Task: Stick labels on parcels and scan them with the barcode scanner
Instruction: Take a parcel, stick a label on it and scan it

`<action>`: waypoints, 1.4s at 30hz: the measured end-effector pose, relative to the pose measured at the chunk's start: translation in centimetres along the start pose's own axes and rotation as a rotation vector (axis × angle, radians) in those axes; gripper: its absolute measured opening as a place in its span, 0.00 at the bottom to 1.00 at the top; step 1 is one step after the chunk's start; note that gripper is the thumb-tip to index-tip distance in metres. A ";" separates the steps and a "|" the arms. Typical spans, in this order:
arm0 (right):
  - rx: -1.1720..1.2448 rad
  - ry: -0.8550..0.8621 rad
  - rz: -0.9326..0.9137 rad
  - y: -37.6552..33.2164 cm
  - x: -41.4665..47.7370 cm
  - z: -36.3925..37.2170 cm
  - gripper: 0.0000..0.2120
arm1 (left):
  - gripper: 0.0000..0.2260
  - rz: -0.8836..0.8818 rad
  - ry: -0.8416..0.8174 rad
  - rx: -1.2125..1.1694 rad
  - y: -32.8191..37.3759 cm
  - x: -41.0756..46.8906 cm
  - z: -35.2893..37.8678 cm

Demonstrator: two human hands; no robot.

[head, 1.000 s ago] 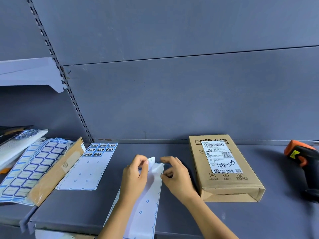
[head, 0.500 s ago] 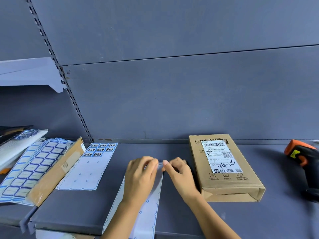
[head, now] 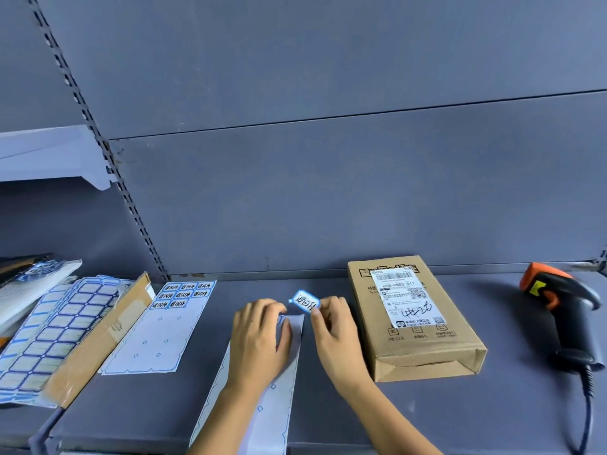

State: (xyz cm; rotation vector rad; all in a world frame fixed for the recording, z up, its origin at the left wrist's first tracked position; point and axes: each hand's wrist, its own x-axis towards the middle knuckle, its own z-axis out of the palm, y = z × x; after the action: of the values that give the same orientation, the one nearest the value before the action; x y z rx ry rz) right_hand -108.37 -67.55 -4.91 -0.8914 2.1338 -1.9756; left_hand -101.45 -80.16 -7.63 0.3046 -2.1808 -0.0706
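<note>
Head view looks down on a grey metal shelf (head: 492,405) with both hands near its middle. The right hand (head: 335,336) pinches a small blue-edged label (head: 304,301) between thumb and fingertips. The label is lifted off the shelf and tilted, with its printed face towards the camera. It hangs just beyond the far end of a long white backing strip (head: 279,399), apart from it.

The left hand (head: 259,343) lies palm down on the far end of that strip, fingers spread loosely over the paper and pressing it to the shelf. It holds nothing. The strip runs from the hands back to the near edge of the shelf.

A cardboard parcel (head: 414,323) lies flat just right of the right hand, not touching it. A white shipping label (head: 407,298) with a barcode and handwriting is stuck on its top face.

Well to the right of the parcel, a black and orange barcode scanner (head: 558,310) lies on the shelf, and its cable (head: 588,405) trails towards the near edge.

Left of the hands lies a label sheet (head: 164,326) with a few printed labels at its far end. Further left, a stack of blue-framed label sheets (head: 56,336) rests on a tilted piece of cardboard (head: 98,343).
</note>
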 end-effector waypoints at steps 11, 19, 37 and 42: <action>-0.531 0.249 0.068 -1.1 4.1 -18.1 0.19 | 0.06 0.020 -0.231 -0.162 5.4 4.6 1.1; -0.771 0.035 0.296 1.4 4.3 -22.5 0.14 | 0.12 0.157 -0.497 -0.261 12.1 7.0 3.2; -0.845 -0.091 0.272 2.6 4.9 -20.7 0.16 | 0.29 0.396 -0.683 -0.204 16.4 6.8 4.5; -0.263 0.202 0.444 3.7 3.5 -20.9 0.12 | 0.37 0.398 -0.829 -0.119 16.9 7.6 4.7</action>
State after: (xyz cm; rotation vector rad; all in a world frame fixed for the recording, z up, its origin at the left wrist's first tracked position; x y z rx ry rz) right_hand -121.94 -50.85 -4.06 -0.2092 2.4708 -1.6466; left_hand -112.75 -65.96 -1.67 -0.2910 -2.9970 -0.1168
